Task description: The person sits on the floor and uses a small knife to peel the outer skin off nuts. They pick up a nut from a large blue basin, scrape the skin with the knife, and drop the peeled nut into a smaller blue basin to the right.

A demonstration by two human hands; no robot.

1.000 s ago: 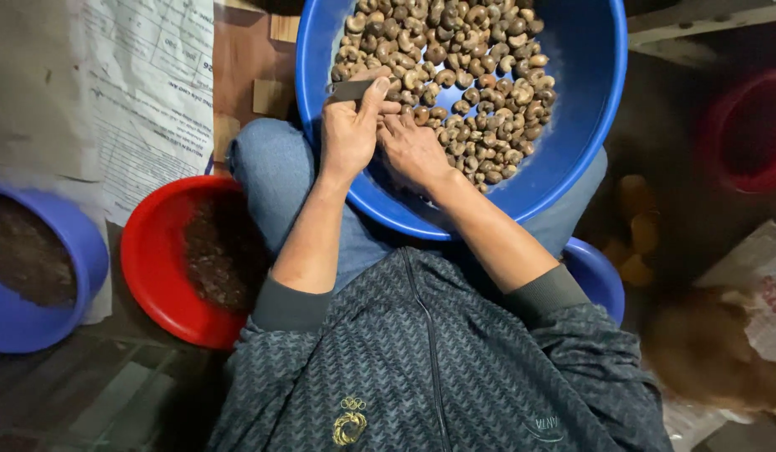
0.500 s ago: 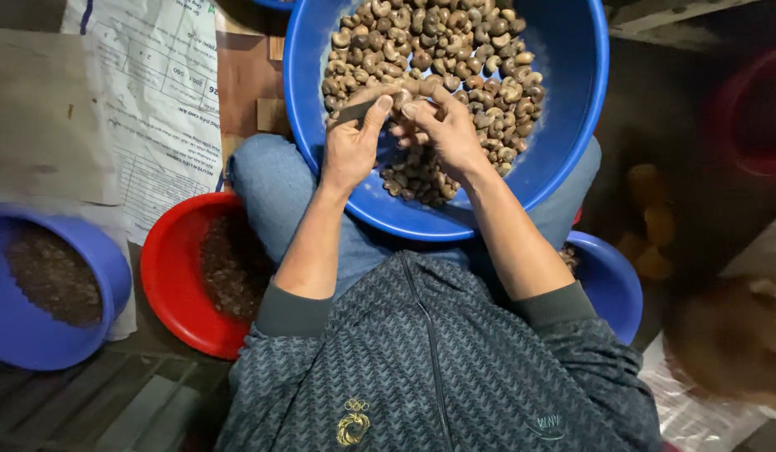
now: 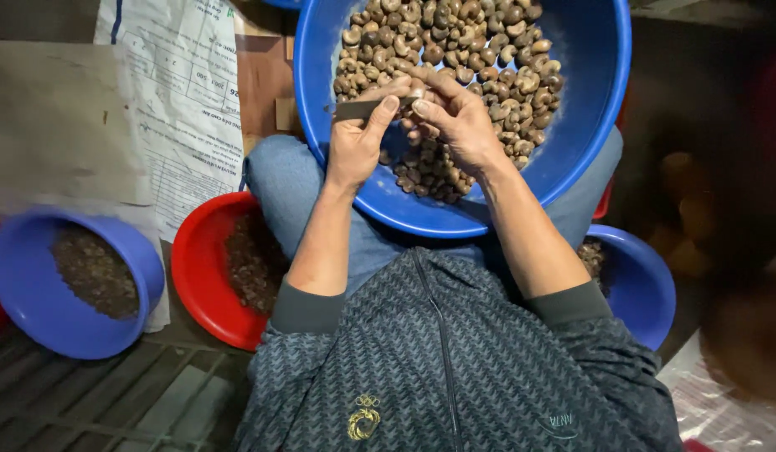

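Observation:
A big blue basin [image 3: 589, 125] rests on my lap, holding many brown, curved nuts [image 3: 480, 67]. My left hand [image 3: 358, 142] grips a small flat metal blade [image 3: 358, 107] over the basin's near side. My right hand [image 3: 455, 121] meets it from the right, fingertips pinched on a single nut at the blade's tip; the nut itself is mostly hidden by my fingers. Both forearms reach forward from dark patterned sleeves.
A red bowl [image 3: 199, 276] with dark scraps sits by my left knee. A blue bowl [image 3: 69, 285] of dark scraps stands further left, and another blue bowl [image 3: 643, 285] lies by my right side. A printed paper sheet [image 3: 183, 100] covers the floor at upper left.
My right hand lifted from the nuts and came up to the blade held by my left hand. The view shifted slightly, so the basin sits higher in the picture.

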